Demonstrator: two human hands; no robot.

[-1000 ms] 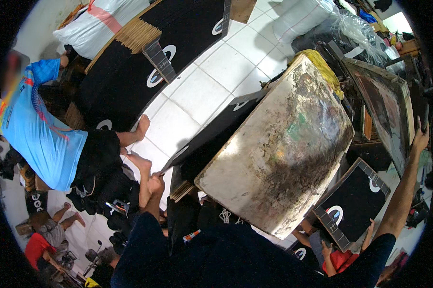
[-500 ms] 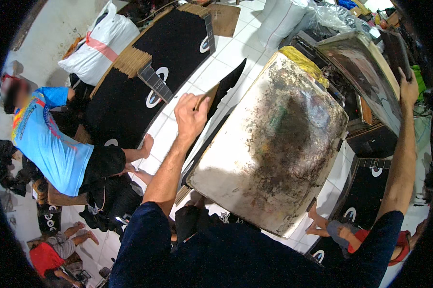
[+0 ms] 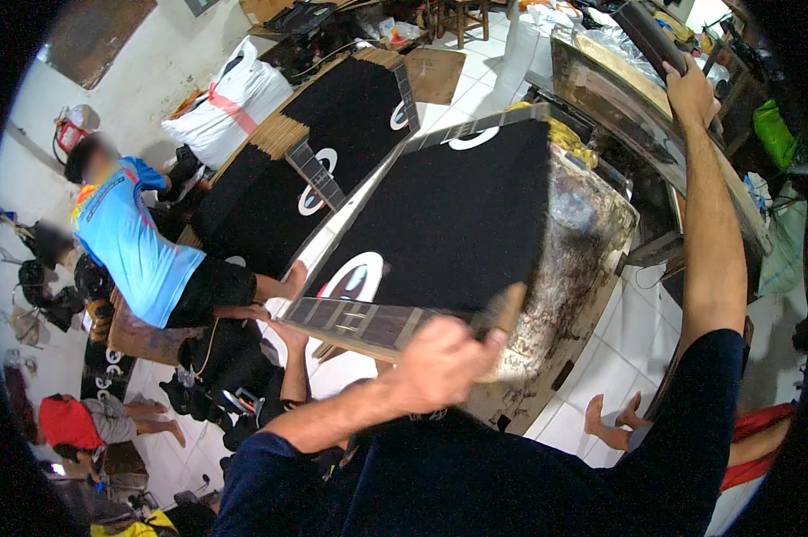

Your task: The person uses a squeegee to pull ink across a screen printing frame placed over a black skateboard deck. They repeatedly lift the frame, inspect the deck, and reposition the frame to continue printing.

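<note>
My left hand (image 3: 444,367) is closed on the near corner of a black printed panel (image 3: 448,224), blurred by motion. The panel has white ovals and grid-patterned strips at its ends, and a pale brown edge. It lies tilted over a stained, paint-smeared board (image 3: 592,233), covering much of it. At upper right, my right hand (image 3: 690,94) is closed round a long dark bar (image 3: 641,31) beside the upper edge of a raised, stained frame (image 3: 628,98). What kind of bar it is I cannot tell.
More black printed panels (image 3: 252,201) lie in overlapping rows at left. A person in a blue shirt (image 3: 140,242) sits beside them; another in red (image 3: 68,425) is at lower left. Bare feet (image 3: 605,421) show at right. A white sack (image 3: 234,107) stands behind the panels.
My left hand has moved right and nearer, bringing the black panel from edge-on to broadly over the stained board. My right hand, still on the bar, appears farther up and left; the view has shifted.
</note>
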